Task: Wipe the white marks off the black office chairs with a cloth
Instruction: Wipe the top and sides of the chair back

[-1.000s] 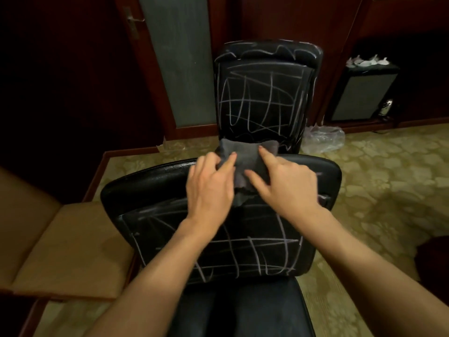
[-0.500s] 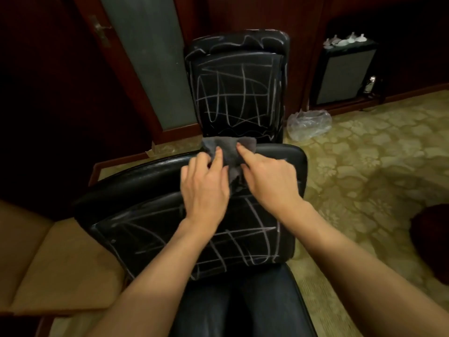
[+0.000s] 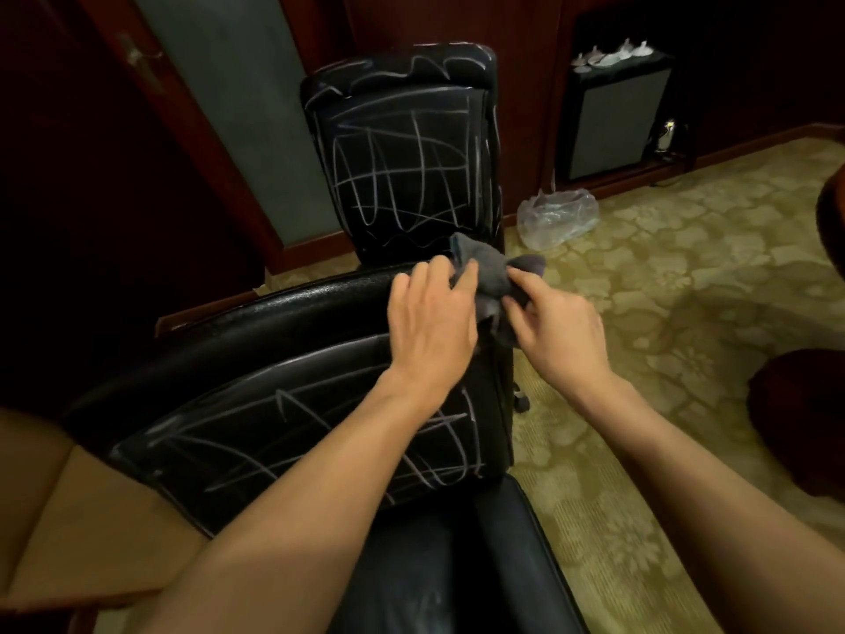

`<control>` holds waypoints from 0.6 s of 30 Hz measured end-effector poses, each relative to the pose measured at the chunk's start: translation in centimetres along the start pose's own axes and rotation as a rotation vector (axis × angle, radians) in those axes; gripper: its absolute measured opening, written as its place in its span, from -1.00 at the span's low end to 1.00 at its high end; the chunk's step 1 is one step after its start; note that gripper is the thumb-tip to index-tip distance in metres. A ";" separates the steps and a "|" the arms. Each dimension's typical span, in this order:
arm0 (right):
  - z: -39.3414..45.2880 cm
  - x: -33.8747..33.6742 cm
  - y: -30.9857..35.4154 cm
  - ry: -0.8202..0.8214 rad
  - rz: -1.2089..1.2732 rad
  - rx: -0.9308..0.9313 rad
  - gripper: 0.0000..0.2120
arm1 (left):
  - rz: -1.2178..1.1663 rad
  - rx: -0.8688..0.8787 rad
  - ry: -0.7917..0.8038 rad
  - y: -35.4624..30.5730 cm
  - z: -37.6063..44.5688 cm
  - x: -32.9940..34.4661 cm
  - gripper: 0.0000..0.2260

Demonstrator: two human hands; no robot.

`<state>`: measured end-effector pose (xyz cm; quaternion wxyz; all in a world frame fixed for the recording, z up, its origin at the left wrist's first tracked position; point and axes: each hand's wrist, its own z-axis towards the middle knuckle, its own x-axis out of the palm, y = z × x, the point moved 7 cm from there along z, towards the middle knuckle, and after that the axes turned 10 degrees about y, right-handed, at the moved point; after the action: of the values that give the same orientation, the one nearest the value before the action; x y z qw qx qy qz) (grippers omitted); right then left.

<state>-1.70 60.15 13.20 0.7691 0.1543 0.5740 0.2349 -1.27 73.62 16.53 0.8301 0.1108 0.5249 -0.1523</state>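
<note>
A black office chair (image 3: 256,432) stands right in front of me, its backrest covered in white scribbles. A grey cloth (image 3: 491,272) is bunched at the top right corner of that backrest. My left hand (image 3: 432,327) lies over the top edge with its fingertips on the cloth. My right hand (image 3: 555,334) pinches the cloth from the right side. A second black chair (image 3: 402,162) stands behind, its backrest also scribbled in white.
A crumpled clear plastic bag (image 3: 558,217) lies on the patterned carpet (image 3: 686,286) to the right. A tan wooden surface (image 3: 68,519) sits at my lower left. A dark cabinet (image 3: 612,116) with small white items on top stands at the back right. Dark wood panelling runs behind.
Both hands and the cloth have slid rightward along the chair's top edge, from its middle to its right corner. The cloth is more bunched up.
</note>
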 end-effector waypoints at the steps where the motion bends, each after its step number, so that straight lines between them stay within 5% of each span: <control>1: 0.1 0.5 1.4 -0.013 0.021 -0.042 -0.60 | -0.005 -0.021 -0.015 1.4 -0.7 -0.4 -0.67; 10: -0.5 6.1 12.1 -0.015 0.045 -0.283 -0.63 | 0.006 -0.181 -0.057 12.4 -8.7 -2.6 -0.63; 18: -3.8 1.0 -1.1 -0.103 0.167 0.147 -0.76 | -0.351 -0.050 0.182 0.8 -4.9 2.5 -0.70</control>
<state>-4.93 59.61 10.72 0.7620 0.2696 0.5344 0.2473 -4.13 75.70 12.21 0.7422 0.0103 0.6128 -0.2711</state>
